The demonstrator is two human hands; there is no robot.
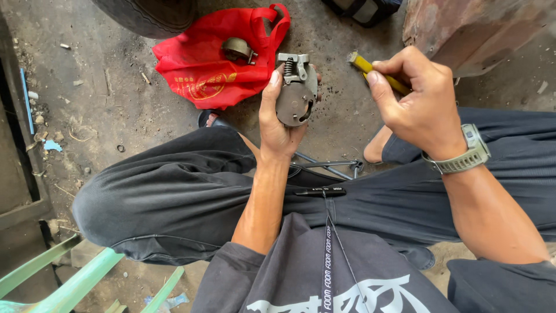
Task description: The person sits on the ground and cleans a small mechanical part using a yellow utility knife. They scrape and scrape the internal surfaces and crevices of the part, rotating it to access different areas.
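The left hand [279, 119] grips a grey, round-bodied metal mechanical part with a small coil spring at its top [296, 88], thumb along its left edge and fingers wrapped behind it, holding it upright a little above the middle of the frame. The right hand [418, 101], in the upper right, is closed around a yellow-handled tool [376, 74]; the handle runs up and to the left out of the fist, its metal-capped end pointing toward the part but apart from it. A grey wristwatch [466, 153] sits on the right wrist.

Below the hands, the person's knees in dark trousers [185, 191] spread across the middle of the frame. Between them, a thin metal tool [333, 165] lies on the ground.

Left of the part, in the upper centre, a red fabric bag [214, 69] lies on the dirty concrete floor [110, 110], with a second round metal part [237, 49] resting on it. A green plastic chair [81, 284] shows at the lower left.
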